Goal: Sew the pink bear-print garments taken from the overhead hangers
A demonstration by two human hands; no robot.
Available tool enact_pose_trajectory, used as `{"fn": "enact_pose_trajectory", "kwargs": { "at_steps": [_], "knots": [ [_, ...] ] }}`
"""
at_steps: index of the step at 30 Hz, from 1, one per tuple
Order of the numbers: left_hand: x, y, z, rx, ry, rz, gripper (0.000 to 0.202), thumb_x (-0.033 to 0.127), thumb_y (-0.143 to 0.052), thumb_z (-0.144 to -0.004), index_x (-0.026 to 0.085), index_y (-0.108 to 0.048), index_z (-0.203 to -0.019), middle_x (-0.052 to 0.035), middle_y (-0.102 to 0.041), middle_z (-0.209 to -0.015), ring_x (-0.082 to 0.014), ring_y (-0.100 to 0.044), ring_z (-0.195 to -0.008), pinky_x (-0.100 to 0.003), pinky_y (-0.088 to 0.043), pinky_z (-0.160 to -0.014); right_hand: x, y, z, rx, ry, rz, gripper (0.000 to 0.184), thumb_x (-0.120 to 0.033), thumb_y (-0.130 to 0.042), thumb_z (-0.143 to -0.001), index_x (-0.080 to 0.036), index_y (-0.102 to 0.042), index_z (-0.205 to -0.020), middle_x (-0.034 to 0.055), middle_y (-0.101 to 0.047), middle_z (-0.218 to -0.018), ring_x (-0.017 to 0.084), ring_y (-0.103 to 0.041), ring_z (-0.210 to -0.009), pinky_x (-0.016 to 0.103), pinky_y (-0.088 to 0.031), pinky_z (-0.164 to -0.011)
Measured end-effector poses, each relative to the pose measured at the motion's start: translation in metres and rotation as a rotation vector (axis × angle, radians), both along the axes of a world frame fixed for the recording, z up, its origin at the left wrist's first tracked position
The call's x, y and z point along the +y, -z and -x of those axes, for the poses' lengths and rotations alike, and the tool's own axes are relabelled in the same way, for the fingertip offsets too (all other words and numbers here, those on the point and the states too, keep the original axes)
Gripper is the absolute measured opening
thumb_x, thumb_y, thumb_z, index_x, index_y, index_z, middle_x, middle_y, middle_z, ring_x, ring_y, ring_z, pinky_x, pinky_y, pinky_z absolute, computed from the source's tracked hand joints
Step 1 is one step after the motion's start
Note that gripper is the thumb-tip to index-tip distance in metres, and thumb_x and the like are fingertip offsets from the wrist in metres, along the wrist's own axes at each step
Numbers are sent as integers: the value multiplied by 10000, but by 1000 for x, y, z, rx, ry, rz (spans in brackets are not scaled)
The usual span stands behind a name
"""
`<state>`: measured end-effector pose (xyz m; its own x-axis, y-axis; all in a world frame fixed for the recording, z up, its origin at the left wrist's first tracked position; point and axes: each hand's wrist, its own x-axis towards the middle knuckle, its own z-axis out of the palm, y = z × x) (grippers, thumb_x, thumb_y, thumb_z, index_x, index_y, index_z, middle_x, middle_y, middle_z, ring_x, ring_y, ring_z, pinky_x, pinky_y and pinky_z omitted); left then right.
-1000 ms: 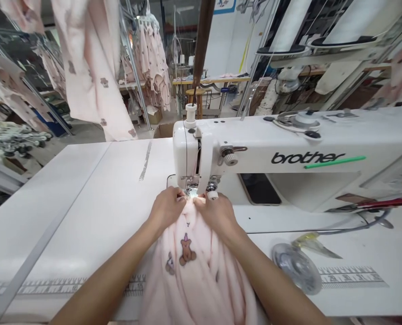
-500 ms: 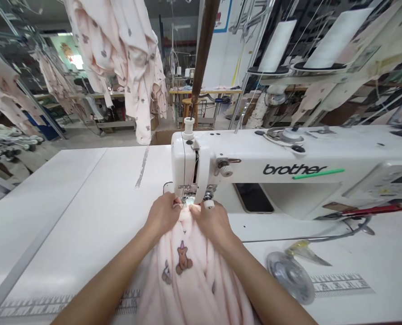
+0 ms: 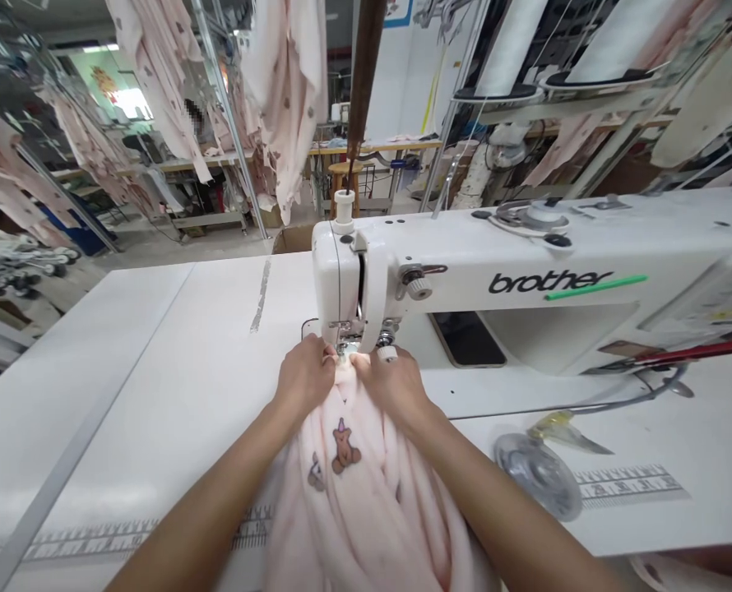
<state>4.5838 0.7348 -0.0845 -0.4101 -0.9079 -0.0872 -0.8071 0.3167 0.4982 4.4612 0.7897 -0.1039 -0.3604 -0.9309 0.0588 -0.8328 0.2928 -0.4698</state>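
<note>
Pale pink fabric printed with small brown bears runs from the front table edge up to the needle area of a white sewing machine. On the left of the needle, my left hand is closed, pinching the fabric's edge. To the right, my right hand grips the same fabric, its thumb close to the presser foot. A lamp lights the spot between both hands. The fabric gathers in folds between my forearms. The fingertips of my right hand are partly hidden under the machine head.
A phone lies under the machine arm. At the right are a clear round plastic case, small thread snips and a ruler strip. Thread cones stand behind the machine. Pink garments hang beyond the table.
The camera view has shifted slightly, so the machine sits a little higher. Both hands stay at the needle with the fabric; the hanging garments appear displaced.
</note>
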Motion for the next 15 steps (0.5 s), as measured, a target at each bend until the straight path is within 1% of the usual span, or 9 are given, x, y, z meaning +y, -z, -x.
{"fn": "enact_pose_trajectory", "kwargs": {
  "at_steps": [7,12,15],
  "knots": [
    [-1,-1,3,-35,-18,21,108,193,-414,-796,180,-520,-788,-62,-612,-828,-222,-593,-801,-285,-384,-647,-3,1,0,-26,38,25,144,-230,-478,-800,-192,-589,-717,11,-615,-685,153,-531,-642,231,-270,-529],
    [-2,-2,5,-35,-58,27,75,196,-420,-785,175,-491,-774,-71,-594,-804,-237,-588,-808,-290,-378,-634,-5,2,-1,-37,52,25,155,-225,-473,-795,-183,-594,-707,19,-608,-652,153,-528,-611,232,-275,-522],
    [-3,-3,4,-8,-52,17,65,192,-429,-778,181,-492,-782,-56,-593,-802,-216,-585,-803,-275,-381,-633,-6,5,-1,-32,61,30,136,-199,-482,-785,-170,-593,-710,35,-612,-670,163,-535,-636,240,-275,-536]
  ]
}}
